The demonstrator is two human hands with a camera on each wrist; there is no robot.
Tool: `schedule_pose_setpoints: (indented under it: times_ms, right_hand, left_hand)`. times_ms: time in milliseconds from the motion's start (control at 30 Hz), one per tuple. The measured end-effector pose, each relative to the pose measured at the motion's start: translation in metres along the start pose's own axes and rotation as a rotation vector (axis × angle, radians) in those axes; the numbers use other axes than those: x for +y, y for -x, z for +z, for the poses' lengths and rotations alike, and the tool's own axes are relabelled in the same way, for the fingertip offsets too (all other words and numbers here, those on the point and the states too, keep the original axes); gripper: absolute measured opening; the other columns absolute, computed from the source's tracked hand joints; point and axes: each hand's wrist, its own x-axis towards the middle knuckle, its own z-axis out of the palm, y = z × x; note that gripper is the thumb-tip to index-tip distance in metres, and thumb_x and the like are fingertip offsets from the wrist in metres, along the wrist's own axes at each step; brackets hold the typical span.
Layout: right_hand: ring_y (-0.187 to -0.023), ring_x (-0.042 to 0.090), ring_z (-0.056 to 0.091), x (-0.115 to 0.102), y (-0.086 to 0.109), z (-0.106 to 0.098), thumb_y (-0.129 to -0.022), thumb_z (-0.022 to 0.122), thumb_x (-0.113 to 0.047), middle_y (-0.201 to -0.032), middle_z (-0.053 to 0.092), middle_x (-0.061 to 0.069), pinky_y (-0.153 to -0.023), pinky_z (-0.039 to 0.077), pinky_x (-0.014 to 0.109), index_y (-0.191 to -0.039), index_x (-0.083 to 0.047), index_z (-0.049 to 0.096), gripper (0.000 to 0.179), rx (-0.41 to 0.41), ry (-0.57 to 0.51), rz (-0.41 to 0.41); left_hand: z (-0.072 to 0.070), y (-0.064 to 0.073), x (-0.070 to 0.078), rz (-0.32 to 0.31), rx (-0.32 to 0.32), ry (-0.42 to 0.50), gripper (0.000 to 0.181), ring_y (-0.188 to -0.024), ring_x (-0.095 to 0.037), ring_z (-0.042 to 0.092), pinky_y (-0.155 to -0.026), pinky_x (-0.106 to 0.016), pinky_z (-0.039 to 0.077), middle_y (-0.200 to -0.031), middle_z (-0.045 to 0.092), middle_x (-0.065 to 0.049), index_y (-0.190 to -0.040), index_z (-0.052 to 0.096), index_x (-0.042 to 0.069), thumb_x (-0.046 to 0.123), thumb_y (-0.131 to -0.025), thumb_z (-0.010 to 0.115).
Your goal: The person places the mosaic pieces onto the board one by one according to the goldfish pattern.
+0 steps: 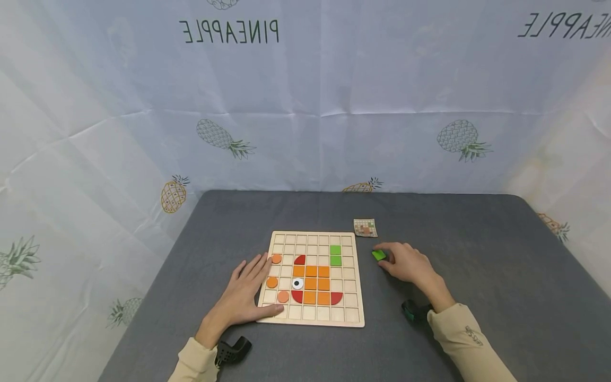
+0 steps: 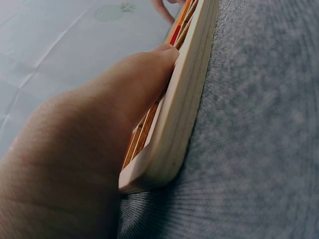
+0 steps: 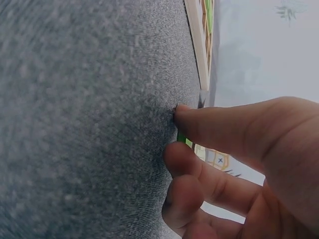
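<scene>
A square wooden grid board [image 1: 350, 314] lies on the table. My left hand [image 1: 241, 294] rests on its left side, fingers stretched along the edge and thumb over the front left corner; the left wrist view shows this thumb [image 2: 144, 74] on the rim. To the right of the board, my right hand [image 1: 410, 263] pinches a green square tile [image 1: 378, 254] between thumb and fingers, low over the cloth. On the board are orange squares [image 1: 311, 284], red rounded pieces [image 1: 336, 298], a white eye piece [image 1: 297, 283], orange discs [image 1: 272, 282] and two green squares [image 1: 335, 255].
A small picture card [image 1: 365, 227] lies by the board's far right corner. Dark grey cloth [image 1: 429, 223] covers the table. Behind it hangs a pale curtain [image 1: 324, 154] printed with pineapples. Each wrist wears a black strap device [image 1: 233, 351].
</scene>
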Motion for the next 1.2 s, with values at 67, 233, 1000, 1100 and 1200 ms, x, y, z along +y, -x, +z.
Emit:
schedule_pose_setpoints:
  times_ms: [67,233,1000,1100,1200]
  right_hand:
    - [-0.054,0.014,0.048,0.0000,0.0004,0.0006,-0.094,0.073,-0.017,-0.065,0.056,0.001,-0.048,0.034,0.027,-0.132,-0.009,0.068,0.039,0.004,0.001,0.004]
    - [-0.055,0.014,0.049,0.0008,0.0023,0.0016,-0.094,0.073,-0.017,-0.067,0.057,0.002,-0.048,0.036,0.028,-0.128,-0.008,0.070,0.035,0.021,0.003,0.008]
    - [-0.057,0.014,0.051,0.0013,0.0041,0.0029,-0.095,0.073,-0.020,-0.070,0.060,0.003,-0.049,0.038,0.029,-0.126,-0.006,0.069,0.035,0.035,0.000,0.005]
    - [-0.057,0.014,0.051,0.0008,0.0042,0.0029,-0.095,0.073,-0.020,-0.070,0.060,0.003,-0.049,0.038,0.029,-0.126,-0.005,0.069,0.034,0.038,0.000,0.000]
    - [-0.056,0.014,0.051,0.0002,0.0041,0.0028,-0.095,0.073,-0.020,-0.070,0.060,0.003,-0.048,0.038,0.028,-0.125,-0.005,0.069,0.034,0.039,0.000,-0.006]
  left_hand:
    - [0.0000,0.0001,0.0001,-0.001,-0.001,0.002,0.111,-0.157,-0.033,0.028,-0.123,-0.062,0.018,-0.170,0.027,-0.011,-0.162,0.029,0.009,0.075,-0.080,0.065]
    - [0.0004,0.0003,0.0001,0.002,0.004,0.009,0.110,-0.157,-0.033,0.029,-0.123,-0.062,0.018,-0.170,0.027,-0.010,-0.162,0.029,0.010,0.074,-0.080,0.066]
    - [-0.0025,-0.0022,-0.0009,-0.001,-0.010,0.061,0.108,-0.157,-0.034,0.029,-0.123,-0.063,0.017,-0.170,0.028,-0.010,-0.162,0.030,0.010,0.070,-0.081,0.067]
    - [-0.0030,-0.0017,-0.0016,0.006,-0.005,0.071,0.107,-0.157,-0.035,0.029,-0.123,-0.062,0.017,-0.169,0.029,-0.010,-0.162,0.031,0.009,0.070,-0.081,0.068]
    - [-0.0040,-0.0016,-0.0018,0.008,-0.006,0.076,0.106,-0.157,-0.035,0.029,-0.123,-0.062,0.017,-0.169,0.029,-0.011,-0.161,0.032,0.009,0.069,-0.082,0.068]
